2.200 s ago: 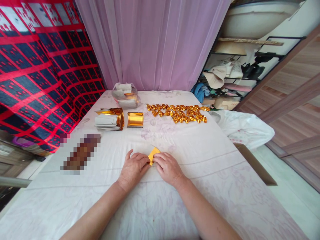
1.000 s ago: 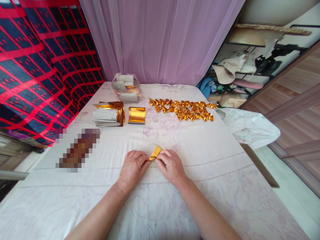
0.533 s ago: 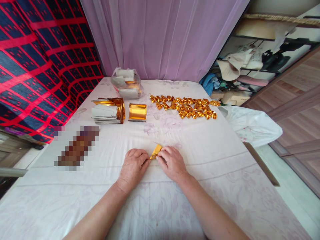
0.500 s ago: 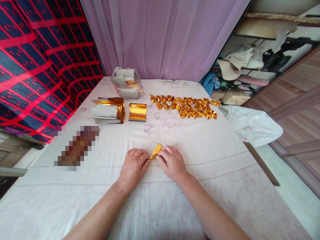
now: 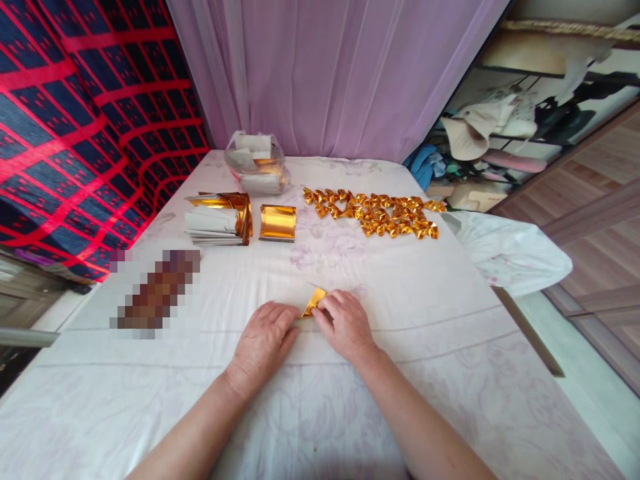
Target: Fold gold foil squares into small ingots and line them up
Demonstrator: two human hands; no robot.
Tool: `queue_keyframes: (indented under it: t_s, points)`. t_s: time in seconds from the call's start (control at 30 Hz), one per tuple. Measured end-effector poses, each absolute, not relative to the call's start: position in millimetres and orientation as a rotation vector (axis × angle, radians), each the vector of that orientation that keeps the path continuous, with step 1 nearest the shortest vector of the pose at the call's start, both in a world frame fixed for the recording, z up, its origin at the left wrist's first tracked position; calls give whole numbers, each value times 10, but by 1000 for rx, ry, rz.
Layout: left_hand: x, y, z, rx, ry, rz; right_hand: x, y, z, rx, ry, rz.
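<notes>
A small gold foil paper (image 5: 313, 303), partly folded, lies on the white cloth-covered table (image 5: 425, 313) in front of me. My right hand (image 5: 344, 325) pinches it with its fingertips and presses it down. My left hand (image 5: 263, 343) rests flat on the cloth just left of the paper, fingertips close to its lower edge. Most of the paper is hidden under my right fingers.
Farther back lie several folded gold pieces (image 5: 375, 215), a gold sheet stack (image 5: 277, 223), a pile of white and gold sheets (image 5: 217, 220) and a plastic bag of papers (image 5: 256, 163). A white bag (image 5: 505, 250) hangs at the right edge. A blurred object (image 5: 157, 290) lies left.
My left hand has slid back and flattened beside the paper, letting go of it. My right hand keeps its hold. The view has drifted slightly.
</notes>
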State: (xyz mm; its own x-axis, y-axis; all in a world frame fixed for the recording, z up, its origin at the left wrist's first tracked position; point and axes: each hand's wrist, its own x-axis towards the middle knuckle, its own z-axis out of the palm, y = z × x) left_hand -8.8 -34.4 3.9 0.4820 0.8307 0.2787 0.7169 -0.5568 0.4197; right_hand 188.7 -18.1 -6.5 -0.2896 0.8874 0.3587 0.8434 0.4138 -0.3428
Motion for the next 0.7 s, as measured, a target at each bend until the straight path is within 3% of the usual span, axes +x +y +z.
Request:
queue_keyframes:
  t_s: [0.7]
  points:
    - [-78,-427,13,2665,1334,499,1865,-181,-69,-1504,-2154,99]
